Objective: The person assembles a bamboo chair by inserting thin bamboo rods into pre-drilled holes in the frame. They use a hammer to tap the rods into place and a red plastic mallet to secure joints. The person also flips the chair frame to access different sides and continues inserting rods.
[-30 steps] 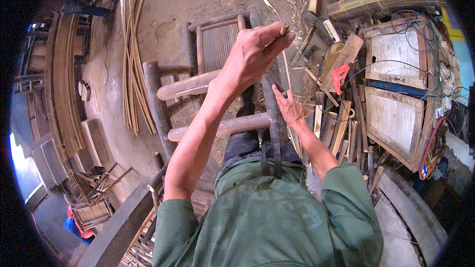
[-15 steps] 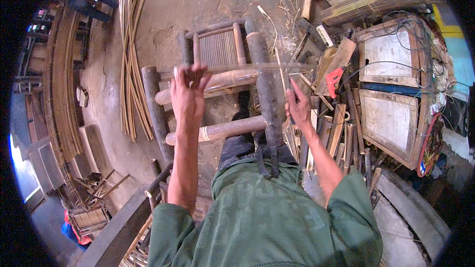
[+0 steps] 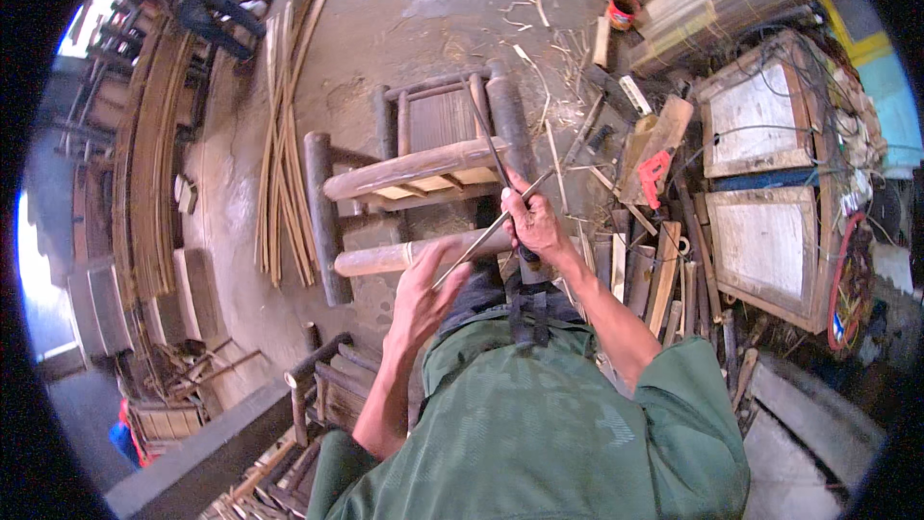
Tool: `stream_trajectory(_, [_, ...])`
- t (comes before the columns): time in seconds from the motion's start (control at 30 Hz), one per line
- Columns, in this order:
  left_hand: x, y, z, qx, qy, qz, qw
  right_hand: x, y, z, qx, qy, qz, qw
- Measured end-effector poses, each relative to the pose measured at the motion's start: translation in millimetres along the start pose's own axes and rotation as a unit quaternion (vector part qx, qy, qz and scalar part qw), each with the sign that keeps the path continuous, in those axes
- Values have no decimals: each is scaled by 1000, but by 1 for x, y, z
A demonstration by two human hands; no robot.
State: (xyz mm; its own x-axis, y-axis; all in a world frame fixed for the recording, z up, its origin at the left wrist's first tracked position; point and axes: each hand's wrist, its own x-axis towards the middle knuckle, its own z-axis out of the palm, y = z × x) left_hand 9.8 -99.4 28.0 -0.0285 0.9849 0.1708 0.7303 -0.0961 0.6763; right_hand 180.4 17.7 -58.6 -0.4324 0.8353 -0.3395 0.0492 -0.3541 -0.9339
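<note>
My right hand (image 3: 539, 226) is closed around a dark-handled knife, its long dark blade (image 3: 489, 140) pointing up and away. A thin bamboo strip (image 3: 489, 234) crosses the blade at a slant and is also in the right fingers. The lower end of the strip lies between the thumb and fingers of my left hand (image 3: 422, 291), slightly blurred. Beneath both hands stands a bamboo chair frame (image 3: 419, 171) with thick dark posts, pale-brown rails and a slatted panel. My left hand is close to its near rail (image 3: 371, 260).
On the right are a red power drill (image 3: 654, 178), wood offcuts (image 3: 664, 274) and a worn cabinet (image 3: 760, 221) with cables. Long bamboo strips (image 3: 279, 154) lie on the floor at left. A person (image 3: 207, 10) bends over at the far left.
The strip has swung from lying across to a slant toward me. My left hand has moved down and right, and my right hand has shifted left. The view has shifted slightly.
</note>
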Motion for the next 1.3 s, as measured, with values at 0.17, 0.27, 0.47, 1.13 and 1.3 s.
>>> stream_trajectory(0.17, [-27,-5,5,-200,-89,-224,950,-31,-18,39,14,-86,19,996])
stream_trajectory(0.27, [-38,-1,-9,-458,-56,-368,807,-40,-11,19,-159,10,-140,977])
stream_trajectory(0.47, [-66,2,-12,-593,33,-403,696,-38,-31,-11,-326,95,-273,900])
stream_trajectory(1.13, [-201,-3,-29,-606,99,-396,683,-24,-31,48,-538,40,-262,800])
stream_trajectory(1.3, [-197,-6,-29,-531,118,-412,731,-76,13,127,-612,-130,-346,699])
